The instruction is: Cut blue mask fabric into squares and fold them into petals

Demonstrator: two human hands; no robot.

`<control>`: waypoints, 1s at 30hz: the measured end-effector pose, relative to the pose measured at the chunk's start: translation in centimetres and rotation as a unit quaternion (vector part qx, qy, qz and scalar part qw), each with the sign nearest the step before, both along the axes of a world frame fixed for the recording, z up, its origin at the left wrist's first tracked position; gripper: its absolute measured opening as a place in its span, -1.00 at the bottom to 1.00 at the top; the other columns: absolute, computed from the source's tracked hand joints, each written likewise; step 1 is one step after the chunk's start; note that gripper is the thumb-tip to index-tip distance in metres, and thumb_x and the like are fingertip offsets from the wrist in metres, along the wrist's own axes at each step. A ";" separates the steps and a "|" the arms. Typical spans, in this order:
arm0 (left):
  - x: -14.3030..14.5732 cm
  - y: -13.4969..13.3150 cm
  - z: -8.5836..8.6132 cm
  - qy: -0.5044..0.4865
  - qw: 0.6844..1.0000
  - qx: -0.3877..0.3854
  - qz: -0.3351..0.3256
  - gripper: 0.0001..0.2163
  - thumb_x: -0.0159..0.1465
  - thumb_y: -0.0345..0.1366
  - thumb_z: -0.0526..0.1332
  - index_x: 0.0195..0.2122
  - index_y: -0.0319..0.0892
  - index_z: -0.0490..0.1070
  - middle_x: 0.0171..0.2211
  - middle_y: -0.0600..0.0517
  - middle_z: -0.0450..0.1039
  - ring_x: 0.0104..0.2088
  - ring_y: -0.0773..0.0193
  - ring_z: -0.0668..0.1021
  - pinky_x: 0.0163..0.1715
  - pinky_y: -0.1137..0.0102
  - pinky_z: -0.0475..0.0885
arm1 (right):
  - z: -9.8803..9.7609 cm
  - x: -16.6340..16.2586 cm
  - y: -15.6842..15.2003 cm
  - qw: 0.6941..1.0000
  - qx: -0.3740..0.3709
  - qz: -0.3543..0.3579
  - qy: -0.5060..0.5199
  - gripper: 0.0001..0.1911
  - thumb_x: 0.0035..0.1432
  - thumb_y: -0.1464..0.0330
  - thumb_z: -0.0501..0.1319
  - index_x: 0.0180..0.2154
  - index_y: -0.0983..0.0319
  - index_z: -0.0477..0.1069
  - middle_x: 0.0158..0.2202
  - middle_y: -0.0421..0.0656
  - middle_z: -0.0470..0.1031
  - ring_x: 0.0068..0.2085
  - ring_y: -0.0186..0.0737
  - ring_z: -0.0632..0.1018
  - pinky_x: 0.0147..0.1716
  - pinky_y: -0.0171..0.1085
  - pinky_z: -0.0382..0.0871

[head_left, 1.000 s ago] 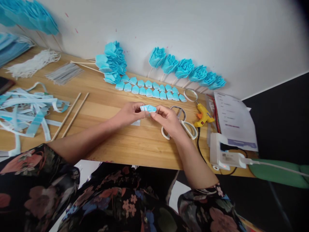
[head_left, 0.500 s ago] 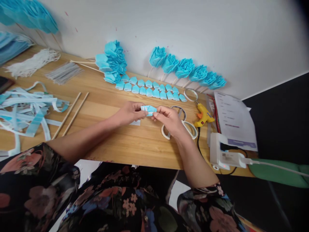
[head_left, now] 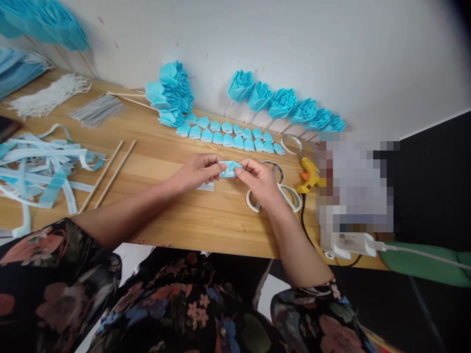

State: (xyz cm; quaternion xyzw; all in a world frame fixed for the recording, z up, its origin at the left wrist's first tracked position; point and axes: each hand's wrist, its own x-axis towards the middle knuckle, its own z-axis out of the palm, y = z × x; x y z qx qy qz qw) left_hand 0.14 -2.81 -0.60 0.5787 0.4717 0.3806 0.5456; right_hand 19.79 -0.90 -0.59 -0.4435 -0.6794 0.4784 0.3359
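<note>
Between both hands, above the middle of the table, is a small folded blue fabric piece (head_left: 229,168) with white strips on it. My left hand (head_left: 200,172) pinches its left end between thumb and fingers. The right end is pinched by my right hand (head_left: 257,177). Beneath my right wrist lie scissors (head_left: 290,197) with pale handles, partly hidden, beside a roll of tape (head_left: 275,169). Just behind the hands, folded blue petals (head_left: 228,139) lie in two rows. A flat pale strip (head_left: 206,187) lies under my left hand.
Blue fabric roses (head_left: 281,104) on sticks lean along the wall, with more roses (head_left: 172,93) in a pile. A yellow glue gun (head_left: 309,175) stands right, near a white power adapter (head_left: 349,242). Left are two wooden sticks (head_left: 110,174), cut strips (head_left: 47,166) and grey wires (head_left: 97,110).
The folded blue piece has shifted slightly right and turned a little in my fingers. My left thumb has moved further over it. The things on the table have not moved.
</note>
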 end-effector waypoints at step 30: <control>0.0 -0.1 -0.2 0.015 0.999 0.036 0.034 -0.74 0.17 -0.12 0.29 -0.49 -0.21 0.40 -0.60 0.13 0.30 -0.56 0.42 0.30 -0.55 0.48 0.17 | 0.2 0.3 -0.1 0.997 -0.027 0.040 0.059 -0.75 0.21 0.14 0.24 -0.23 0.16 0.53 -0.27 -0.21 0.56 -0.21 -0.26 0.53 -0.12 -0.25 0.40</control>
